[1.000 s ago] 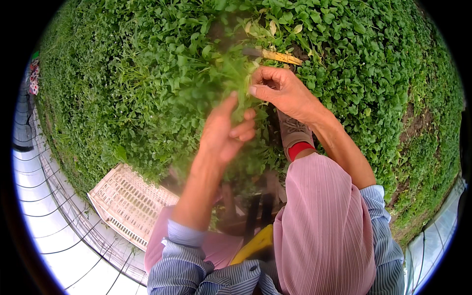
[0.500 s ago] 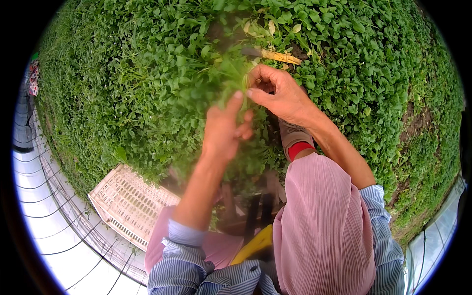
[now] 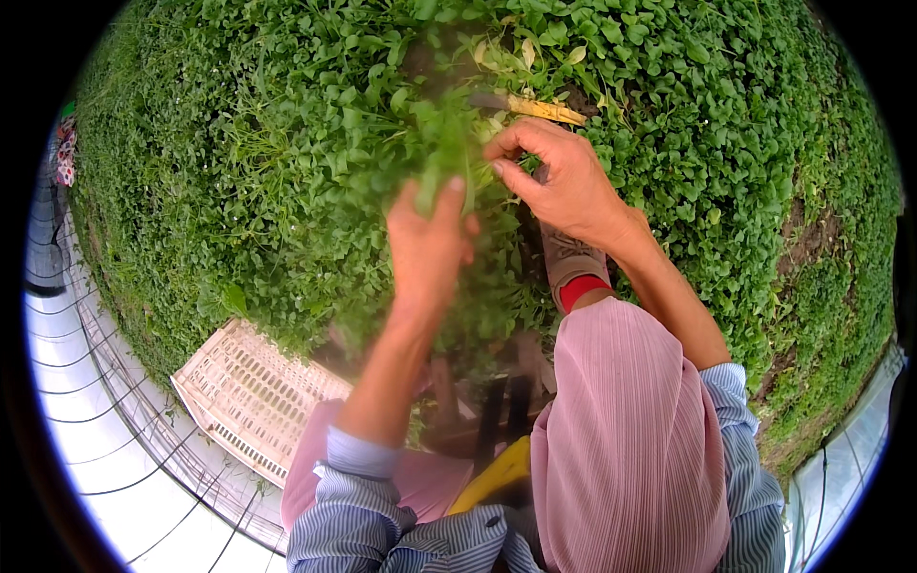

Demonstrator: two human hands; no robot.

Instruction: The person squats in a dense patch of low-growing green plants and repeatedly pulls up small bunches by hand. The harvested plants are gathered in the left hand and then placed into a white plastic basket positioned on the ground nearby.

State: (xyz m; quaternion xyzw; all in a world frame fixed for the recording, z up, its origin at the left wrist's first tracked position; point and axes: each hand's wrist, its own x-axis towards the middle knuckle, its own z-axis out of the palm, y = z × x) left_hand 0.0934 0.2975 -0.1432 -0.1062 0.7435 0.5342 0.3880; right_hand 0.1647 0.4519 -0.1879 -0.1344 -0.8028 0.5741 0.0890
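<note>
My left hand (image 3: 427, 248) is blurred, its fingers around a bunch of leafy greens (image 3: 447, 143). Just to its right, my right hand (image 3: 564, 186) has thumb and forefinger curled in a pinch beside those greens; whatever lies between the fingertips is hard to make out. Beyond both hands, a tool with a yellow handle (image 3: 546, 112) and dark end lies among the plants. A brown shoe (image 3: 565, 258) with a red sock is under my right hand.
A white perforated plastic crate (image 3: 248, 387) sits at lower left. Dense low plants (image 3: 688, 162) surround me. My pink-clad knee (image 3: 626, 430) rises at lower right, with something yellow (image 3: 489, 475) beside it. A translucent wall with wires (image 3: 105, 439) curves along the left.
My left hand has shifted and turned slightly, with the blurred greens moving with it. My right hand has moved a little upward, with its fingers still curled.
</note>
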